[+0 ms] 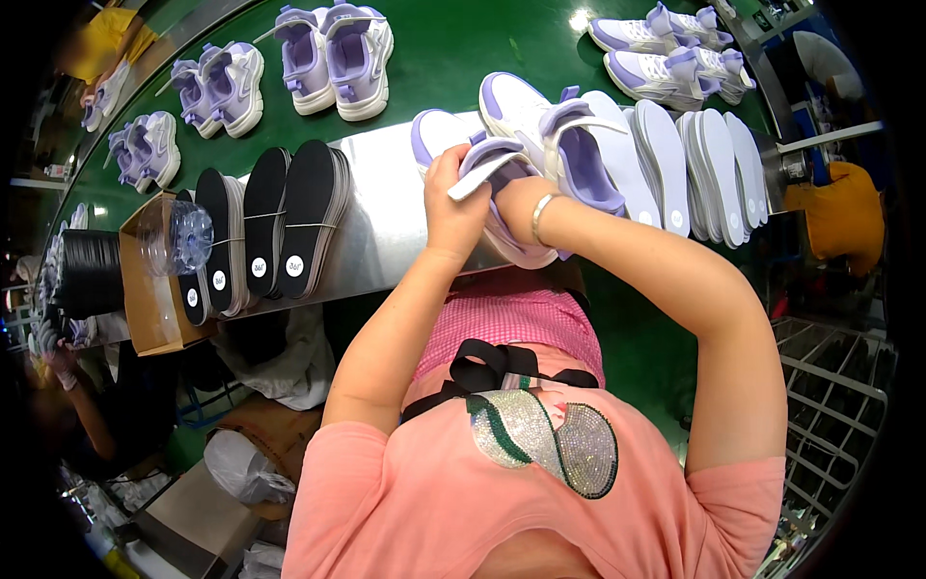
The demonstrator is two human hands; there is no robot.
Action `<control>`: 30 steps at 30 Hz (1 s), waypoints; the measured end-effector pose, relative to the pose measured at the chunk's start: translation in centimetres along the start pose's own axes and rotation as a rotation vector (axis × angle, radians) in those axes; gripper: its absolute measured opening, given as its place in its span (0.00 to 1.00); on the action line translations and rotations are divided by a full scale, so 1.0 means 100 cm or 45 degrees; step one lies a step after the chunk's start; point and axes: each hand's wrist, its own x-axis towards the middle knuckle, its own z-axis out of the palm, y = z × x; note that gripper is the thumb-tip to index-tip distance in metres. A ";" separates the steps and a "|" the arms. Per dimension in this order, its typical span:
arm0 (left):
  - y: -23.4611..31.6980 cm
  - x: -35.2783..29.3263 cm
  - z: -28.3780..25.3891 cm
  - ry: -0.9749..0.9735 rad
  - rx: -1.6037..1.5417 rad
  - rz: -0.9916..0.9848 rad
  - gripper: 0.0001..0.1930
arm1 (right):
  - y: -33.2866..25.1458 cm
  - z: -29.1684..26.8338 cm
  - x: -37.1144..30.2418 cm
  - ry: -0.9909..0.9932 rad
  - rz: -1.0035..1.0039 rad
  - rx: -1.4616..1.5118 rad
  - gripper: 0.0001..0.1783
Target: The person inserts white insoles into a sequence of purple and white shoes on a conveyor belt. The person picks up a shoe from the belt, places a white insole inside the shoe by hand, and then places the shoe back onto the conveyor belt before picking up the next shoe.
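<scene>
A white and lilac sneaker (pixel 436 133) is at the metal edge of the workbench, its toe pointing away from me. My left hand (pixel 451 212) is closed round its left side near the collar, beside a pale strap (pixel 476 179) that stands up. Into the same shoe's opening reaches my right hand (pixel 521 206), a bracelet on its wrist; its fingers are hidden inside. The matching sneaker (pixel 511 108) rests right alongside, its lilac lining showing. Just right of the pair lie white insoles (pixel 659 159) with round stickers. Banded stacks of black insoles (pixel 313 212) lie to the left.
Several pairs of like sneakers (pixel 357 58) stand along the green belt (pixel 453 39), with more sneakers (pixel 666 63) at the far right. A cardboard box (pixel 154 309) holding a clear plastic piece (pixel 178 236) is at the left. Wire racking (pixel 830 405) stands at the right; another person's hand (pixel 63 362) shows far left.
</scene>
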 end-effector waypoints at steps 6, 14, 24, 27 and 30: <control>-0.003 0.003 0.001 -0.047 -0.001 -0.014 0.16 | 0.004 -0.023 0.012 -0.514 -0.072 0.107 0.22; -0.001 0.003 -0.001 -0.088 0.250 0.101 0.21 | -0.007 -0.020 -0.006 0.011 0.052 -0.120 0.15; -0.004 0.003 0.003 -0.042 0.204 0.125 0.17 | 0.010 -0.021 -0.038 -0.204 -0.127 -0.035 0.15; 0.001 0.003 0.007 -0.033 0.176 0.046 0.17 | 0.012 -0.001 -0.035 -0.245 -0.139 -0.084 0.15; 0.000 0.004 0.008 -0.053 0.167 0.062 0.18 | 0.013 0.001 -0.031 -0.325 -0.144 -0.091 0.17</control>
